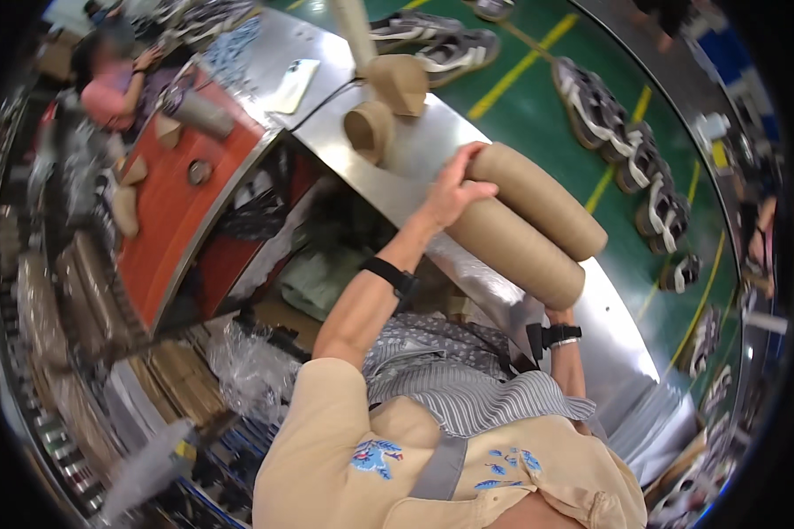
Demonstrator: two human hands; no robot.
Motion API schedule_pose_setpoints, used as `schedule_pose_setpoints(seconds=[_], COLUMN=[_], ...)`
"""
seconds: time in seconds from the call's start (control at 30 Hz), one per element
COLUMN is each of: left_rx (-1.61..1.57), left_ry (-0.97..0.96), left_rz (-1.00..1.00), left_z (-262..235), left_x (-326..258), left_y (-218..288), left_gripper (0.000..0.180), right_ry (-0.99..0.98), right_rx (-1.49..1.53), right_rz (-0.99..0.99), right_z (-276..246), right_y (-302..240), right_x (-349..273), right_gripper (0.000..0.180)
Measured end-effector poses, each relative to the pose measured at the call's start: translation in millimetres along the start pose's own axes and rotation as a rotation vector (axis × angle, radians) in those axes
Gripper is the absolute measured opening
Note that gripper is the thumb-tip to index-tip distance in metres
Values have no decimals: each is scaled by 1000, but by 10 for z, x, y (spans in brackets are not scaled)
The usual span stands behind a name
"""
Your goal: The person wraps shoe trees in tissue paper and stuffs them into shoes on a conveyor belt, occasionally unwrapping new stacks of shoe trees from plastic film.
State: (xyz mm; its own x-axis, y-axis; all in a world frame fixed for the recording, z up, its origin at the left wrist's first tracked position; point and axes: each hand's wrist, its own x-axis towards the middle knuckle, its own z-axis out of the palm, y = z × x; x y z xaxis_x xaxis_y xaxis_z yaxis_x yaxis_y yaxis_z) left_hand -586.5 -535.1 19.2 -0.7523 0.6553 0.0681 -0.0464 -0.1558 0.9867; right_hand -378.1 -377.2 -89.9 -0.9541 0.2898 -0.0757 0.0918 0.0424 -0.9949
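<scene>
— Curling over the near end of two long brown cardboard tubes [528, 225], left-hand fingers [476, 181] closed and pressing down on the upper one; left hand [454, 189] sitting right on top of the pair.

— And lying where, those tubes?

— Stacked side by side, touching along their length, slanting from upper left to lower right, raised over the curved shiny metal worktable [432, 141]. Wearing a black wristband [395, 275] on the left forearm.

— Doing what, the other hand?

— Hiding under the lower tube, so impossible telling whether open or gripping; only the right wrist [563, 335] showing, strapped with a black band and a silver bangle, rising to the tube's underside.

— Lying just beyond the fingers?

— Resting on the metal top, two short wide cardboard cores [384, 106], one on its side with the hollow end facing this way, the other just behind it. Lying further left, a white flat phone-like slab [293, 84].

— Moving outward still?

— Curving away on the left, an orange-red counter [172, 203] carrying small tan cones and a grey cup. Sitting behind it, another person in a pink top [110, 88]. Lining the green floor with yellow stripes [538, 53] on the right, grey and white sports shoes [631, 150] in a row. Spreading below the table, crumpled clear plastic wrap [251, 361] and flat brown cartons [181, 375].
</scene>
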Motion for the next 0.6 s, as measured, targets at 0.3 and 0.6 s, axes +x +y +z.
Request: schedule_pose_setpoints(seconds=[0.3,0.6], left_rx=[221,166], left_ry=[209,911], left_rz=[73,131], left_z=[-451,-2289], left_x=[-1205,-2867], left_y=[837,1899], left_gripper=[74,63], right_ry=[-367,-542], right_rx=[268,332], right_rz=[-35,188], right_z=[1139,2724], right_y=[-738,-1762], right_x=[704,432], right_gripper=[48,33])
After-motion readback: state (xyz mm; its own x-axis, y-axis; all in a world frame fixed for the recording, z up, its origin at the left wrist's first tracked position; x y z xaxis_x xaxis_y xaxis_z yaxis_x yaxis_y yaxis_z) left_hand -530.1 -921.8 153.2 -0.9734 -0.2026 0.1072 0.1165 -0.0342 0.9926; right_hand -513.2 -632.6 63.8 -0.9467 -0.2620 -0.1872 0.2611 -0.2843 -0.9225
